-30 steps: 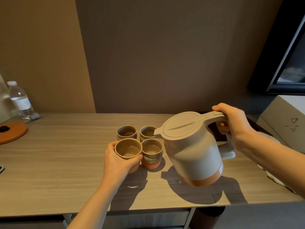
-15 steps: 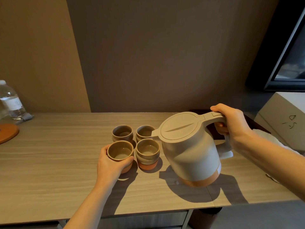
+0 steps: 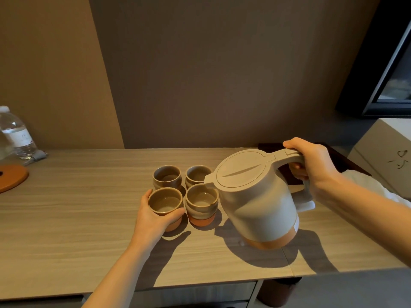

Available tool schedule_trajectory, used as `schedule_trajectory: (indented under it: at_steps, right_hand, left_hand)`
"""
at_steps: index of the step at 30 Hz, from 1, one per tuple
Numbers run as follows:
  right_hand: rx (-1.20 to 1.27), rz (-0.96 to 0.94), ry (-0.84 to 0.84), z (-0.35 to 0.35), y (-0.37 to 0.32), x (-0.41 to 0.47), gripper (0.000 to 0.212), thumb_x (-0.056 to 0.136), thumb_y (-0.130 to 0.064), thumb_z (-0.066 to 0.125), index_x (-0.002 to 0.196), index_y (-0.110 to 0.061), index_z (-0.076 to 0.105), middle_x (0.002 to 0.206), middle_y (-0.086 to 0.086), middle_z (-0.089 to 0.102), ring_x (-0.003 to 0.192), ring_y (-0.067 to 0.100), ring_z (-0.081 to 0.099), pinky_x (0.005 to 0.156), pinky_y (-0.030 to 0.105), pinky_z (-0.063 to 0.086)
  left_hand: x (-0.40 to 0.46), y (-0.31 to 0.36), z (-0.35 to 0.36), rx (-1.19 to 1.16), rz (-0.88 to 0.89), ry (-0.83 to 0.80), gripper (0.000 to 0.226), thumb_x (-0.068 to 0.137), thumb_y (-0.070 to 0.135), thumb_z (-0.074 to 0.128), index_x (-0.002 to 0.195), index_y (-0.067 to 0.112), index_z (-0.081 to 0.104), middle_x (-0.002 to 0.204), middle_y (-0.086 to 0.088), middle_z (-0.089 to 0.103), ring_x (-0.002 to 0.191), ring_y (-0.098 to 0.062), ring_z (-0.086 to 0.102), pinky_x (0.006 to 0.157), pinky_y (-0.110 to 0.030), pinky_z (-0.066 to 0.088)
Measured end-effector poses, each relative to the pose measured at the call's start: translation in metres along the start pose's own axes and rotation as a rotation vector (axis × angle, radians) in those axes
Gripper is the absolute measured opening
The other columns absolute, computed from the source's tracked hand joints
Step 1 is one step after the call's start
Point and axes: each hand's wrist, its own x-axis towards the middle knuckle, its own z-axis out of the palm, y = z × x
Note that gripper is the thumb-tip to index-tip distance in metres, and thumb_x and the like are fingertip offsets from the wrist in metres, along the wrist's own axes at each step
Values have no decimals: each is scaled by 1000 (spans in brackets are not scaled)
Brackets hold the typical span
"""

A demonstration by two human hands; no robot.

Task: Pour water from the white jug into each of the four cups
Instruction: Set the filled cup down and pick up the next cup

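Several brown glazed cups stand in a tight square on the wooden table (image 3: 66, 218). My left hand (image 3: 153, 218) wraps the near left cup (image 3: 165, 200). Beside it is the near right cup (image 3: 201, 198), with the far left cup (image 3: 166, 175) and far right cup (image 3: 196, 174) behind. My right hand (image 3: 311, 165) grips the handle of the white jug (image 3: 258, 201), which is lifted and tilted left, its spout just above the near right cup's rim. The lid is down. No stream of water shows.
A clear water bottle (image 3: 16, 132) and an orange round mat (image 3: 11, 177) sit at the far left. A white cloth (image 3: 369, 185) and a pale box (image 3: 387, 156) lie to the right. The table's front edge runs close below the jug.
The jug's spout has edged closer over the near right cup. My left hand keeps its hold on the near left cup. The view has shifted slightly.
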Motion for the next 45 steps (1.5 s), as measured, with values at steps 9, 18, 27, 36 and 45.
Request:
schedule_trajectory:
  at_steps: [9, 18, 27, 36, 45]
  right_hand:
    - [16, 7, 6, 3, 2, 5, 38, 78, -34, 62, 43, -21, 59, 46, -6, 55, 54, 13, 44, 58, 28, 35]
    - [27, 15, -13, 4, 2, 19, 40, 78, -36, 62, 40, -22, 60, 43, -7, 54, 52, 10, 46, 57, 27, 36]
    - [4, 9, -28, 11, 7, 26, 40, 78, -35, 61, 41, -21, 61, 44, -4, 53, 51, 11, 44, 54, 26, 35]
    - [6, 32, 4, 10, 10, 26, 34, 77, -34, 63, 47, -18, 61, 49, 1, 53, 52, 13, 43, 54, 27, 34]
    - [18, 23, 22, 8, 4, 22, 39, 78, -35, 62, 43, -20, 57, 42, -2, 47, 49, 13, 39, 53, 28, 32]
  left_hand:
    - [54, 31, -7, 127, -5, 87, 111, 56, 52, 86, 147, 27, 27, 151, -2, 36, 134, -26, 36, 102, -43, 38]
    - [106, 22, -8, 207, -241, -136, 98, 56, 38, 91, 137, 20, 39, 116, -3, 53, 84, -15, 53, 54, -24, 45]
    - [121, 22, 5, 341, -236, -179, 97, 59, 33, 91, 137, 19, 35, 129, -10, 50, 101, -25, 50, 75, -36, 48]
    - [125, 21, 5, 344, -208, -157, 89, 58, 28, 92, 129, 17, 39, 113, -5, 51, 98, -23, 52, 72, -33, 48]
    - [126, 38, 0, 160, -16, -7, 78, 59, 30, 91, 117, 28, 39, 111, 2, 49, 98, -16, 49, 63, -22, 41]
